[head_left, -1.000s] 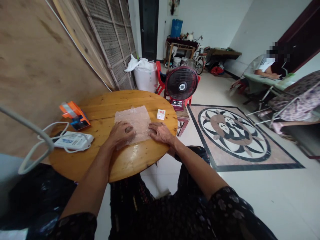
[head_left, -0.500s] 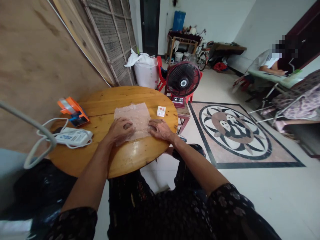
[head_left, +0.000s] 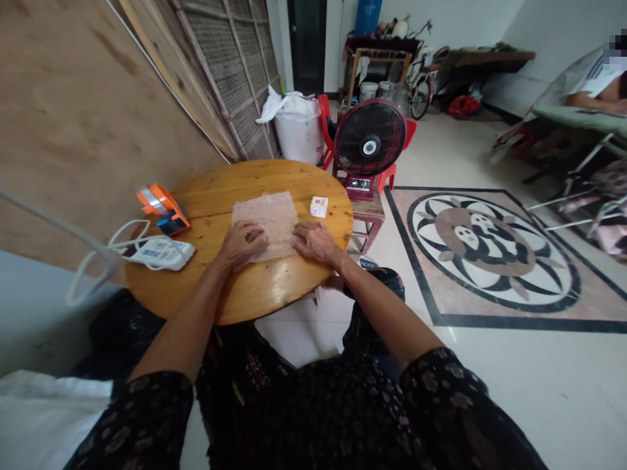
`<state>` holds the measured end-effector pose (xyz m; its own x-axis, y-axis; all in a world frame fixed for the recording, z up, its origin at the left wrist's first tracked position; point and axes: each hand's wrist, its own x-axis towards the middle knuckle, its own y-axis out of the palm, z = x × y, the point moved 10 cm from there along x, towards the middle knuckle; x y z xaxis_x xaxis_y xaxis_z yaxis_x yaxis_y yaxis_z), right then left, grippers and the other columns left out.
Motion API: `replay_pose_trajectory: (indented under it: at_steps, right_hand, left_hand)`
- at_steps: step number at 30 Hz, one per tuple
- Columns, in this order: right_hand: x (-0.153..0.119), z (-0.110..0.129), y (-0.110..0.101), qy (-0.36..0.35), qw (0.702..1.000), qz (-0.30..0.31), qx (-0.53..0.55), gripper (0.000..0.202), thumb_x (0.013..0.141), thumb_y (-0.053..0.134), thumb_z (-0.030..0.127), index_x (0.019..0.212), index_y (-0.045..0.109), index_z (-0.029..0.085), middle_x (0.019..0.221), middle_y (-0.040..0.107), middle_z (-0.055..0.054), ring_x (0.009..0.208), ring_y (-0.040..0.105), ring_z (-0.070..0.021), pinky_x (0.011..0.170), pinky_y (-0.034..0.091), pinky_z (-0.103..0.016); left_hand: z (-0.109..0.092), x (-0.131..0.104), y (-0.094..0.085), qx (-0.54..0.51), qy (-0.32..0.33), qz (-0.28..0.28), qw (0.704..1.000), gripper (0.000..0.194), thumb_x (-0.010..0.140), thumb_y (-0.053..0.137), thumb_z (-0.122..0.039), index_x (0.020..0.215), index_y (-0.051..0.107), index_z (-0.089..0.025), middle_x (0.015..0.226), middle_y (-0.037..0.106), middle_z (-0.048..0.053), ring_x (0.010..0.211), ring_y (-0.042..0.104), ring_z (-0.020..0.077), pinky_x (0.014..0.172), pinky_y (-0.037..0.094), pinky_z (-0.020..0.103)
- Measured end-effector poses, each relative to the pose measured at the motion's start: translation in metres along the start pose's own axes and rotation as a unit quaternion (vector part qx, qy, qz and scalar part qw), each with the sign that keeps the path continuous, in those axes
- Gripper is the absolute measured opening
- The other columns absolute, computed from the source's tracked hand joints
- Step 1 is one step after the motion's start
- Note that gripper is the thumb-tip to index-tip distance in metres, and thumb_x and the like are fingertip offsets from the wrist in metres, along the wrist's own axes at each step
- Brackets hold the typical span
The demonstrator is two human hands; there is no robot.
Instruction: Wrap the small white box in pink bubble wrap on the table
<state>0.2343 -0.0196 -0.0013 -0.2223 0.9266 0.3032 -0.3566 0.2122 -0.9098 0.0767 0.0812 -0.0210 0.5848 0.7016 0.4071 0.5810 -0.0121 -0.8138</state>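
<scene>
A sheet of pinkish, clear bubble wrap [head_left: 269,219] lies flat on the round wooden table [head_left: 294,175]. My left hand [head_left: 243,241] rests on its left side, fingers curved and thumb apart, with a dark gap between them. On the right edge of the sheet lies my right hand [head_left: 315,240], its fingers bent loosely and their tips on the wrap. Neither hand is seen gripping anything. A small white box with red print [head_left: 319,207] stands on the table beyond my right hand, apart from the sheet.
An orange tape dispenser [head_left: 164,207] and a white power strip [head_left: 164,253] with a looped cable sit at the table's left. A dark red fan [head_left: 370,145] stands on a stool behind the table. At far right, a person's arm [head_left: 595,98] rests on another table.
The camera view has turned to the right, shifting the room leftward of the person. Both hands remain on the bubble wrap with nearly the same pose.
</scene>
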Motion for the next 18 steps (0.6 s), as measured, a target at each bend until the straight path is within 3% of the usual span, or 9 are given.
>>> replay_pose_trajectory:
  at_steps: [18]
  right_hand:
    - [-0.0006,-0.0025,0.0016,0.003,1.0,0.001,0.013,0.029,0.09,0.051,0.035,0.107,0.063,0.015,0.117,0.063,-0.011,0.109,0.054,-0.027,0.093,0.028,-0.038]
  left_hand:
    - [-0.0015,-0.0006,-0.0017,0.003,-0.009,-0.004,1.0,0.033,0.077,0.058,-0.047,0.096,0.069,-0.022,0.112,0.063,0.006,0.109,0.054,0.0232,0.103,0.038,0.041]
